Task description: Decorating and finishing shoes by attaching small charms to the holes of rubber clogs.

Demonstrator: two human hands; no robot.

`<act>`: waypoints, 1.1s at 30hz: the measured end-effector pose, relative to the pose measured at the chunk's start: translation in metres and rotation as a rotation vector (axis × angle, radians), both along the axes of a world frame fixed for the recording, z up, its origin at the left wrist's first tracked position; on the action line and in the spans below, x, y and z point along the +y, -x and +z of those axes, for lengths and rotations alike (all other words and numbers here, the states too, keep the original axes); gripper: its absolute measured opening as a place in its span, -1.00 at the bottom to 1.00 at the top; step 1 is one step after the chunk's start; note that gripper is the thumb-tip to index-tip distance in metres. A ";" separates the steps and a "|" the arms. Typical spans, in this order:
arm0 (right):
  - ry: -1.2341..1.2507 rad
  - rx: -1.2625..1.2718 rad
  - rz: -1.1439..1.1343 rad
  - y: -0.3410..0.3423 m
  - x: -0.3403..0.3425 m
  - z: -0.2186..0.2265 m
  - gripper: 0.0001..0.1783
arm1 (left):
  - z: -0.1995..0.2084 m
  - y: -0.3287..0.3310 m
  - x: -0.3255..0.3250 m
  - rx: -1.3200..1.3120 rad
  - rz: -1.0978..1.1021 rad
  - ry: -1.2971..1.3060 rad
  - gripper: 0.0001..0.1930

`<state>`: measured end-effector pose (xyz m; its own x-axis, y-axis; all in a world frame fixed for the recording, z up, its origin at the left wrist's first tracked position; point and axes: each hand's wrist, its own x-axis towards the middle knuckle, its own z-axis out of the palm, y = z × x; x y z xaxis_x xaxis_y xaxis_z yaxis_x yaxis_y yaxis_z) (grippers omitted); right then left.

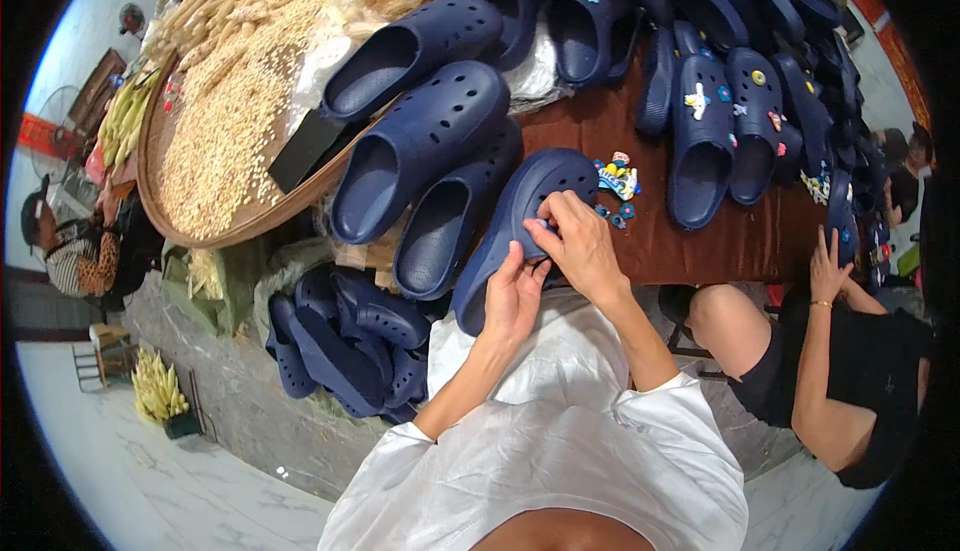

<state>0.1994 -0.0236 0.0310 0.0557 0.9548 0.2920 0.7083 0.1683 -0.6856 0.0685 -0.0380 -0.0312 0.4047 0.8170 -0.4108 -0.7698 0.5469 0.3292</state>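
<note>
A navy foam clog [522, 201] rests at the table's near edge, tilted, its toe pointing away and to the right. My left hand [513, 296] is closed on the side of this clog, with thumb and curled fingers at its edge. Over the clog's upper, my right hand [580, 251] pinches thumb and forefinger together near the holes. Something tiny and pale shows at those fingertips, too small to name. Just right of the clog lies a small heap of colourful shoe charms [620, 181], with several round blue charms [615, 216] below it.
Plain navy clogs [425, 136] stand left of my hands beside a round basket [215, 241] of corn kernels. Charm-decorated clogs [700, 151] cover the brown tabletop [690, 261] to the right. More clogs [350, 341] are piled low at left. A person [830, 381] sits close at right.
</note>
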 end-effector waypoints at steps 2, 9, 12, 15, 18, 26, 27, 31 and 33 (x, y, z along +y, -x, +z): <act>-0.068 -0.048 -0.018 0.002 0.003 -0.001 -0.77 | -0.001 -0.001 0.002 -0.044 -0.017 -0.009 -0.68; 0.109 0.396 -0.251 -0.027 0.006 -0.029 -0.79 | -0.005 0.011 0.008 -0.168 0.007 0.098 -0.77; 0.013 0.388 -0.386 -0.056 0.004 -0.065 -0.82 | 0.004 0.008 0.011 -0.162 0.002 0.141 -0.74; -0.186 0.075 -0.366 -0.077 0.006 -0.084 -0.83 | 0.000 0.002 0.009 -0.161 0.008 0.157 -0.71; -0.124 0.004 -0.396 -0.084 0.005 -0.094 -0.76 | 0.001 0.007 0.003 -0.155 0.013 0.097 -0.71; -0.409 0.163 -0.293 -0.104 -0.004 -0.129 -0.61 | 0.056 0.079 -0.028 -0.032 -0.173 -0.149 -0.58; -0.291 0.017 -0.335 -0.094 0.004 -0.130 -0.63 | 0.061 0.101 -0.035 0.009 -0.126 -0.160 -0.57; -0.162 -0.124 -0.447 -0.089 0.001 -0.119 -0.66 | 0.066 0.178 -0.051 0.101 0.012 -0.180 -0.53; -0.199 -0.132 -0.438 -0.083 0.000 -0.115 -0.66 | 0.067 0.220 -0.062 0.090 0.169 -0.138 -0.54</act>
